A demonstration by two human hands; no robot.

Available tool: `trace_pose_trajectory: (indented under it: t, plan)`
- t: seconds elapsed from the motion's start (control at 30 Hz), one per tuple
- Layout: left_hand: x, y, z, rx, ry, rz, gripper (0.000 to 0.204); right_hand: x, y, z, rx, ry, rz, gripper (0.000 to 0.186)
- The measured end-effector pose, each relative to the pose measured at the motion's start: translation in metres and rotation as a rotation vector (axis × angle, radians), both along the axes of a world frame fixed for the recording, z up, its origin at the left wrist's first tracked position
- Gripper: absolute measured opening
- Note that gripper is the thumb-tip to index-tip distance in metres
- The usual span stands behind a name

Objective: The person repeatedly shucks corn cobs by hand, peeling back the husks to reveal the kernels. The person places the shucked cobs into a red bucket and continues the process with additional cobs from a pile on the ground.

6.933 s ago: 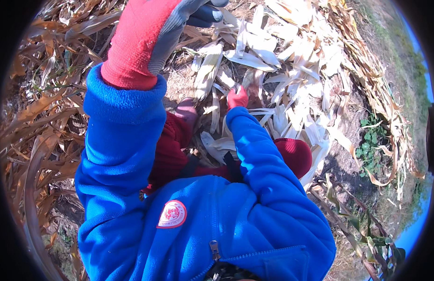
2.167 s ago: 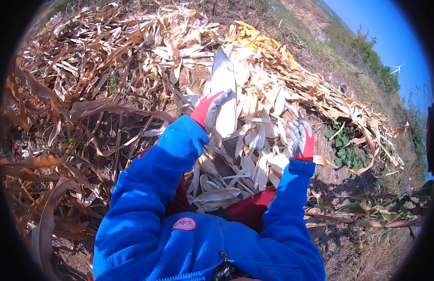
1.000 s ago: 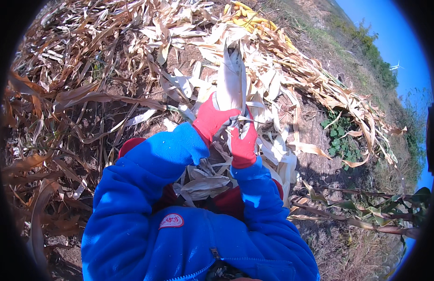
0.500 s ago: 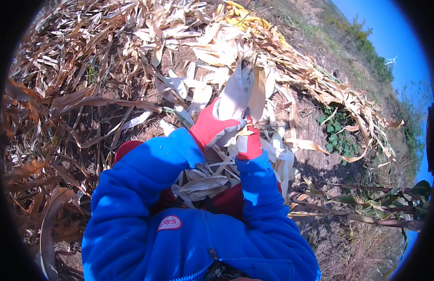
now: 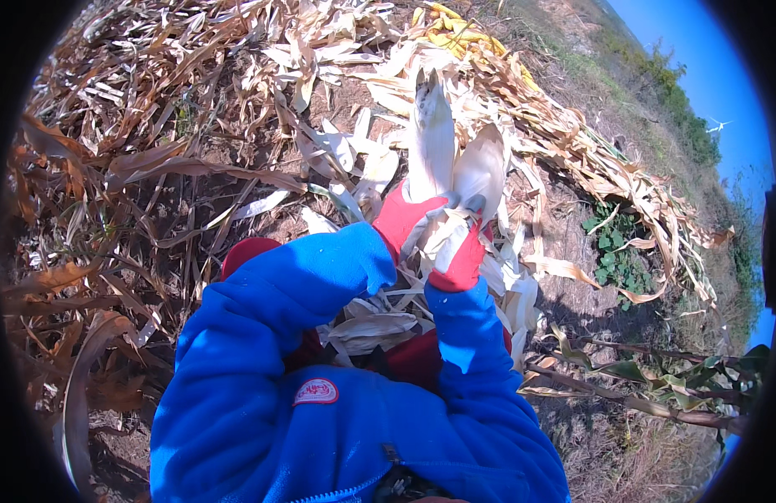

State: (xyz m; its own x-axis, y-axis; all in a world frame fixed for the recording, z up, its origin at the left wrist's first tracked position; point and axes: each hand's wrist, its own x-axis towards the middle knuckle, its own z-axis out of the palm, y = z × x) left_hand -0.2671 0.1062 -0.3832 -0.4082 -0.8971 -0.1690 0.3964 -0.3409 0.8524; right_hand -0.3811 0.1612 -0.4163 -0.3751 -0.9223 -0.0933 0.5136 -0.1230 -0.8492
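Observation:
My left hand (image 5: 409, 216), in a red and grey glove, grips the lower part of a corn ear (image 5: 428, 138) wrapped in pale husk, its dark ragged tip pointing away from me. Beside it my right hand (image 5: 463, 247), gloved alike, is closed on a wide husk leaf (image 5: 480, 163) that is spread out to the right of the ear. The two hands are close together at the ear's base. Loose pale husks (image 5: 371, 327) lie below them between my legs in red trousers. Whether any kernels show under the husk I cannot tell.
Dry stalks and leaves (image 5: 111, 168) cover the left. A heap of yellow corn ears (image 5: 459, 38) lies at the far back, beside a band of dry stalks (image 5: 589, 151). A green weed patch (image 5: 610, 251) and a fallen stalk (image 5: 656, 402) are at the right; a distant wind turbine stands against the sky.
From two seconds ago, my right hand has come from the right onto the ear in my left hand. In the last second a husk leaf has parted rightward from the ear.

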Motion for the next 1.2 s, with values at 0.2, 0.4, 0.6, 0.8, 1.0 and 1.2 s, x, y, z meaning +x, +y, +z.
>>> trace_pose_trajectory:
  t: [0.2,0.4,0.6,0.8,1.0,1.2]
  plan:
    - [0.026,-0.042,-0.002,0.203,0.486,0.040,0.029,0.021,-0.008,0.064,-0.157,0.102,-0.361,0.055]
    - [0.036,-0.059,0.028,0.351,0.542,0.175,0.024,0.001,-0.025,0.032,-0.156,0.382,-0.049,0.071]
    - [0.044,-0.048,0.007,0.377,0.345,-0.049,0.036,-0.006,-0.034,-0.009,-0.127,0.811,0.391,0.072]
    - [0.036,-0.037,-0.025,-0.478,0.236,-0.007,0.027,0.003,-0.014,-0.026,-0.242,1.004,0.260,0.051]
    - [0.015,-0.052,-0.085,-0.539,-0.360,0.281,0.031,-0.063,-0.034,-0.117,0.263,-0.150,0.658,0.026]
    - [0.028,-0.027,-0.055,-0.347,-0.021,0.067,0.034,-0.044,-0.015,-0.078,0.225,0.383,0.445,0.016]
